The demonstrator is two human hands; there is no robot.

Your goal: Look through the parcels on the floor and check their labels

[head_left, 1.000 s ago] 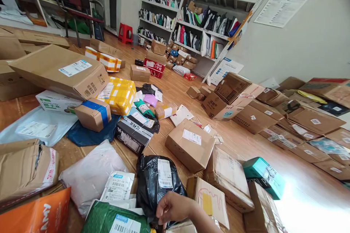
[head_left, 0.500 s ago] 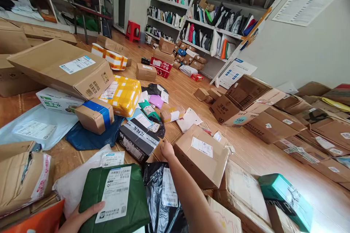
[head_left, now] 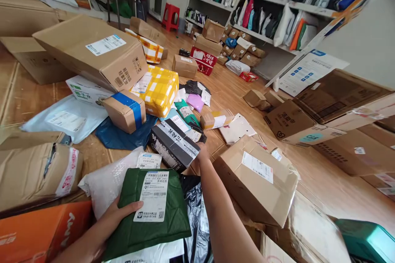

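My left hand is closed on a dark green padded parcel with a white label, its thumb lying over the label. Beneath that parcel, part of a white packet shows. My right hand reaches to the right end of a black box with a silver-grey strip across its top. Its fingers are partly hidden against the box's end, and the box rests among the parcels on the floor. Below the right forearm lies a black plastic bag.
A large cardboard box is right of my right forearm. An orange box and a torn brown parcel lie at left. Farther off are a yellow checked parcel, a red stool and shelves.
The view has shifted, so most things sit further right or higher. A white packet now shows under the green parcel. My right hand has come up against the black box's end.
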